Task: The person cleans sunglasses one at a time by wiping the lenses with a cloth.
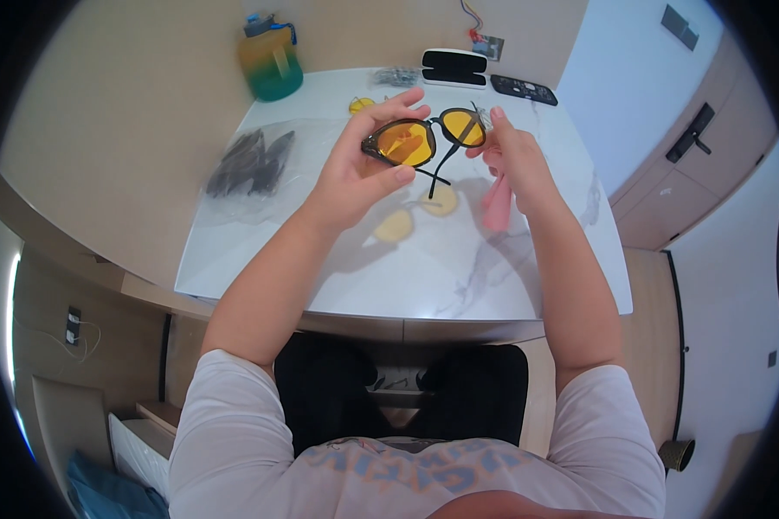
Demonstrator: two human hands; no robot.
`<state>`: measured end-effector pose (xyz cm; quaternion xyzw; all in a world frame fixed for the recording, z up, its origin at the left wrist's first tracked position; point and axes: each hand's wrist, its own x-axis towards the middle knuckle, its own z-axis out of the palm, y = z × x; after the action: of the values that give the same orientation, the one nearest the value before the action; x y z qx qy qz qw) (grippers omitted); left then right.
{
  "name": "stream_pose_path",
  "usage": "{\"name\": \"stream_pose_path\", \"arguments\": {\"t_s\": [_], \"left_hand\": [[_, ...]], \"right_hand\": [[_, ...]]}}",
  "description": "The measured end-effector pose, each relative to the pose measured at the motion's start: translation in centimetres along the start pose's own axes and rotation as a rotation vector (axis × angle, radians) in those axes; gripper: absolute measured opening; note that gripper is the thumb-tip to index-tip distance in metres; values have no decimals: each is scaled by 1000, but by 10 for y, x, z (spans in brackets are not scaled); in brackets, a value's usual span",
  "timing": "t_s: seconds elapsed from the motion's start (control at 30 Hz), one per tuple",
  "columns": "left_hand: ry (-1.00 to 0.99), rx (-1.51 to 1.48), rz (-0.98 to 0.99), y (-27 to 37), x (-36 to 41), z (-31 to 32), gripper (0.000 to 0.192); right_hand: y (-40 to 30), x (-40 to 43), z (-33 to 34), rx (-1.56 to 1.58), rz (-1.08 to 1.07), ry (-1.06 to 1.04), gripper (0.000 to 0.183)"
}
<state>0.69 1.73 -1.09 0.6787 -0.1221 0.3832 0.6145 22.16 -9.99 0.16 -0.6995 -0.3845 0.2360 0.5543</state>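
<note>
My left hand (363,162) grips a pair of dark-framed glasses with yellow lenses (402,144) by one rim, the thumb below and the fingers above. The glasses are held up over the white marbled table (428,285), tilted, their temples crossing below the bridge. Yellow-tinted shadows of the lenses fall on the tabletop. My right hand (516,152) is at the far lens's side and holds a pink cloth (497,206), which hangs from the fingers; whether it also touches the frame cannot be told.
Clear plastic bags with dark items (253,162) lie at the left. Along the back are yellow-lensed glasses (361,105), a small plastic packet (397,76), an open glasses case with black lining (454,68) and a black remote-like object (524,89). A large green-orange jug (271,65) stands at the back left.
</note>
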Motion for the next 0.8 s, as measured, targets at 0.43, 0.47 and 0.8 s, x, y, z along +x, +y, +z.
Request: {"name": "stream_pose_path", "arguments": {"t_s": [0.43, 0.47, 0.8], "left_hand": [[-97, 26, 37, 9, 0, 7, 53], [-104, 29, 32, 10, 0, 7, 52], [-157, 54, 14, 6, -2, 7, 53]], "right_hand": [[0, 0, 6, 200, 91, -148, 74], [-1, -1, 7, 242, 88, -154, 74], [1, -9, 9, 162, -14, -296, 56]]}}
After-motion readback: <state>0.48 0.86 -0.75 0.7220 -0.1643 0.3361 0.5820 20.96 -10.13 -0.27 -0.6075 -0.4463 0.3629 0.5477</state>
